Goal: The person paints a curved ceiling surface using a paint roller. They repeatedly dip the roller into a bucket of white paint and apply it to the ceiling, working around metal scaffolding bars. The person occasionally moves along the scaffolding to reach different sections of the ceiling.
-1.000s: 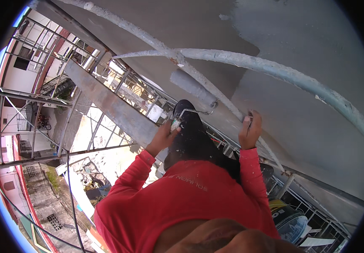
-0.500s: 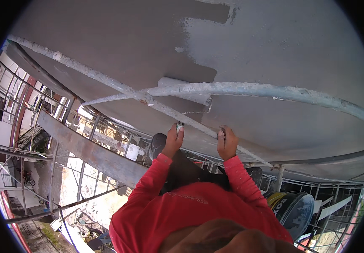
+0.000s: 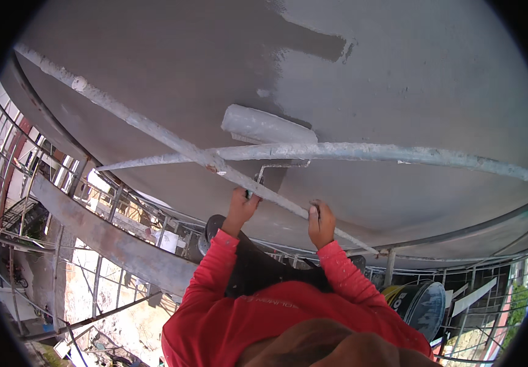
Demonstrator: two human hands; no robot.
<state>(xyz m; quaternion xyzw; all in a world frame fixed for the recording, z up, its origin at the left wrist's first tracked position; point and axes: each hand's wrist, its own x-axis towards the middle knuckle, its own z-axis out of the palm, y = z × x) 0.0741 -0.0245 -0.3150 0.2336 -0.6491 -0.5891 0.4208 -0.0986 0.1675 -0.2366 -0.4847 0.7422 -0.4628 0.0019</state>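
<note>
while the left hand (image 3: 241,208) is closed round the handle (image 3: 250,194) of a paint roller (image 3: 267,124), the pale sleeve lies at the gray wall (image 3: 172,67), ahead of the person and above both hands. long axis nearly sideways, left end a bit higher, right end dipping to the curved pipe (image 3: 374,151). wire frame (image 3: 285,164) runs from the right end back left, then down to the handle, which points down toward the person. how hard the sleeve presses, cannot tell. right hand (image 3: 321,225) has fingers curled at the diagonal pole (image 3: 147,125); full wrap or a pinch on something, cannot tell.

in the way: curved pipe passes in front of the sleeve's lower right edge and covers part of the frame; diagonal pole crosses that pipe further left and runs close by the handle. wall is darker gray at left, paler at right, ragged edge between them. around: long gray plank (image 3: 117,235) at left, scaffold post (image 3: 390,268) near the right forearm, bucket (image 3: 413,303) with dark and yellow side just beside that arm, white board (image 3: 475,296) beyond it, dark-clad legs (image 3: 254,266) below the hands.
</note>
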